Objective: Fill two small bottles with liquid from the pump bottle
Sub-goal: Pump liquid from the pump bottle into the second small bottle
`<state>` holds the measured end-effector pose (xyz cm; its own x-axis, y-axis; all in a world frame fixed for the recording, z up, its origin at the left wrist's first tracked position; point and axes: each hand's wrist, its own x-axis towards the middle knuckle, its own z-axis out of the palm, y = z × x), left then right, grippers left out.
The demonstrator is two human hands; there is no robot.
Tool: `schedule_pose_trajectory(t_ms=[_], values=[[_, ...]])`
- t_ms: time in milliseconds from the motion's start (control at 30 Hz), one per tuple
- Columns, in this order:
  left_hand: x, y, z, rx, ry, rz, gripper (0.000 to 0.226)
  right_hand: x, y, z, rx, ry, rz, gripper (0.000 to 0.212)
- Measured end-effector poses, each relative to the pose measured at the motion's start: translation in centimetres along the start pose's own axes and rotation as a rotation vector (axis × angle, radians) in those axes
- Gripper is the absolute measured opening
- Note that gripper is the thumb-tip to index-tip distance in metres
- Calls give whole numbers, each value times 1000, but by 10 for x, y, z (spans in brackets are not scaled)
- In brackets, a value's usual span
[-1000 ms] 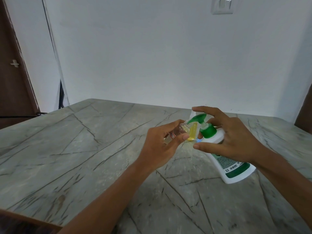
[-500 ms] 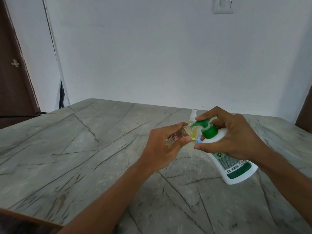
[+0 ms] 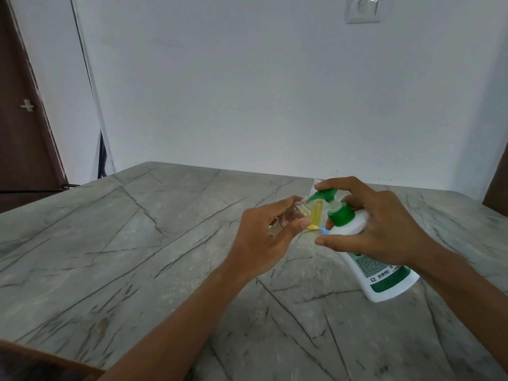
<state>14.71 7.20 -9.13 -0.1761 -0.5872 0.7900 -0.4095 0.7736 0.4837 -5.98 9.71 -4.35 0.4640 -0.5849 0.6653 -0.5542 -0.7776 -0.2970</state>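
Observation:
My right hand (image 3: 376, 229) grips a white pump bottle (image 3: 382, 273) with a green pump head (image 3: 327, 198). The bottle is tilted left, its base on the table. My index finger rests on top of the pump, which stands raised. My left hand (image 3: 264, 243) holds a small clear bottle (image 3: 103, 215) tilted, with its open mouth right at the green spout tip. Just behind it stands a second small bottle (image 3: 398, 215) with yellow liquid, partly hidden by my fingers and the pump. A small blue piece (image 3: 325, 230) lies beside it.
The marble table (image 3: 137, 257) reaches to a white wall at the back. A brown wooden edge (image 3: 41, 361) runs along the near left. A brown door (image 3: 24, 133) stands at far left, and a switch plate (image 3: 362, 9) is on the wall above.
The pump head was pressed down half a second ago and has since risen. Both hands and both small bottles have stayed in about the same place.

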Motion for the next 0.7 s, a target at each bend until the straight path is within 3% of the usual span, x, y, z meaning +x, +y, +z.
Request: schedule_pose_trajectory(t_ms=[433, 700], values=[[-2, -1, 2, 5, -47, 36, 33, -1, -5, -2, 33, 39, 58, 56], [-1, 1, 0, -10, 13, 24, 28, -1, -7, 1, -3, 4, 18, 74]])
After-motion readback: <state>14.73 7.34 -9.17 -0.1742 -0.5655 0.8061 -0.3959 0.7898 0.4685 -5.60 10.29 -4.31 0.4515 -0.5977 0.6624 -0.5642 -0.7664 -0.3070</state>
